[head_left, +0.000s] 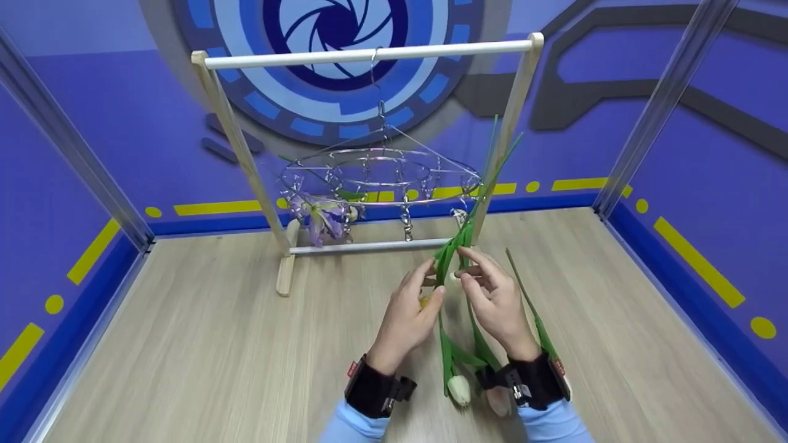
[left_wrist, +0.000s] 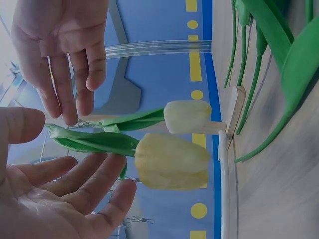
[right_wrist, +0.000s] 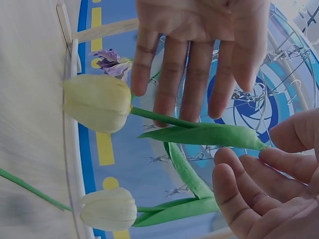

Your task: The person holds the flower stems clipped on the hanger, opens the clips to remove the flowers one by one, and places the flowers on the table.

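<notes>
My left hand (head_left: pixel 407 311) and right hand (head_left: pixel 497 304) face each other around green tulip leaves (head_left: pixel 454 246), fingers extended or slightly bent. Two tulips point heads down: a pale yellow one (left_wrist: pixel 172 161) and a smaller white one (left_wrist: pixel 187 116). In the left wrist view, the leaf of the yellow tulip passes between my left thumb and fingers (left_wrist: pixel 113 172). The right wrist view shows the leaf's end close to my right thumb and index finger; contact is unclear. Their stems (head_left: pixel 496 144) rise beside the rack's right post, overlapping the hanger's right edge.
A round metal clip hanger (head_left: pixel 380 201) hangs from the rack's white bar (head_left: pixel 295 59), with a purple flower (head_left: pixel 320 220) at its left. A white tulip (head_left: pixel 459 390), a pinkish tulip (head_left: pixel 499 401) and another stem (head_left: pixel 523 289) lie on the wooden table (head_left: pixel 203 344).
</notes>
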`<state>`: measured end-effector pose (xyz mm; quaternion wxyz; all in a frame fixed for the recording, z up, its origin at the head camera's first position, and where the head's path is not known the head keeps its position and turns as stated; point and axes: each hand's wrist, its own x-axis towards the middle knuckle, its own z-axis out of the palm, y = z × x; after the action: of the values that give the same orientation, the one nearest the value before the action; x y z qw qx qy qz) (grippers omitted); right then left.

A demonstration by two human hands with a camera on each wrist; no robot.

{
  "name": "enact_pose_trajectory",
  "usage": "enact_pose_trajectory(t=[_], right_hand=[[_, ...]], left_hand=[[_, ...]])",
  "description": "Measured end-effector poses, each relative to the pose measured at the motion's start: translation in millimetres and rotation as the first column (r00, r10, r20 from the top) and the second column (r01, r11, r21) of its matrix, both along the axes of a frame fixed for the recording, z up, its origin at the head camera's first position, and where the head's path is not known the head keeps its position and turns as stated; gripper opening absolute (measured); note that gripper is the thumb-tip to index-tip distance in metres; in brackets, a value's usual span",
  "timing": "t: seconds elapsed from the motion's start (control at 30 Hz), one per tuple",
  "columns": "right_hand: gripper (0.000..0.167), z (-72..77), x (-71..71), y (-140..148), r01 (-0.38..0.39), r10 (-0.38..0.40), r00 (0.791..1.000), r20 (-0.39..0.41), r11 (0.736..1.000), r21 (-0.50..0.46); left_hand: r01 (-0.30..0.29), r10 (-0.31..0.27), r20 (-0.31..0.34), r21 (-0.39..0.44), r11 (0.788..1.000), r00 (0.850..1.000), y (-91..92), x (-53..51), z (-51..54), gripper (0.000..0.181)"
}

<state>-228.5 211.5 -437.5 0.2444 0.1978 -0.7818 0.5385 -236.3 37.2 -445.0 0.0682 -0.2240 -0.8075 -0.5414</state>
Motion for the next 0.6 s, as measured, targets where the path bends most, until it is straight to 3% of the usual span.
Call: enact_pose_trajectory(t=[0.23,0.6], right_hand=[[0.038,3.8,3.5,0.8,-0.052,0.052,0.999,0.006,0.999,-0.013],[0.029,9.3,8.2,-1.3,-0.07,0.07,0.997,-0.025,0.998,-0.001]], left_hand=[[0.015,-0.014,-0.034,0.014,1.0,0.999,0.3,5.2,5.3,0.049],[-0.032,0.03,-0.118,-0.01,0.999,0.993,-2.6,8.7,8.2,0.041]])
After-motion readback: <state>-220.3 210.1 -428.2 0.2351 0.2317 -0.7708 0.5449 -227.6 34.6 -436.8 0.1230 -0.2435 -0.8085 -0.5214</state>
